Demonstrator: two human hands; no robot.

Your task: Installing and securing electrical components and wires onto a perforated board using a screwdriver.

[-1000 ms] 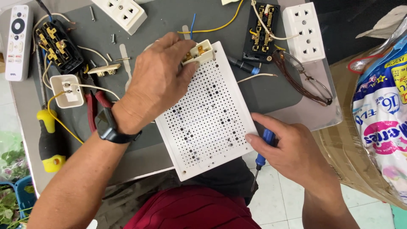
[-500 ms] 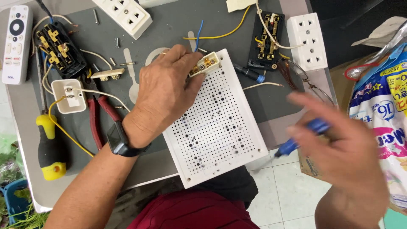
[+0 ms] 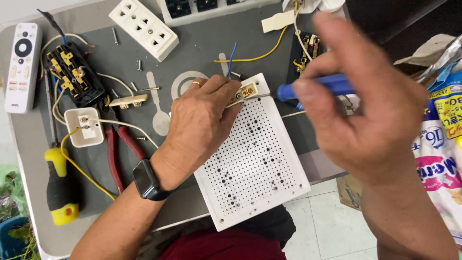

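We held the small brass terminal piece pinched under the fingertips of our left hand, pressed onto the far corner of the white perforated board. That corner sat at about one o'clock from the back of the left hand, and the board's long axis ran from eleven o'clock down to five.

Our right hand was closed around the blue-handled screwdriver, raised close to the camera and blurred. The terminal lay at roughly nine o'clock from that hand, just beyond the tool's end. The screwdriver's long axis ran nearly along the three-to-nine line, its shaft pointing toward nine o'clock, straight at the terminal; whether the tip touched a screw we could not tell.

The left hand was nearer, already on the piece. Red-handled pliers and a yellow-and-black screwdriver lay well apart, toward eight o'clock.
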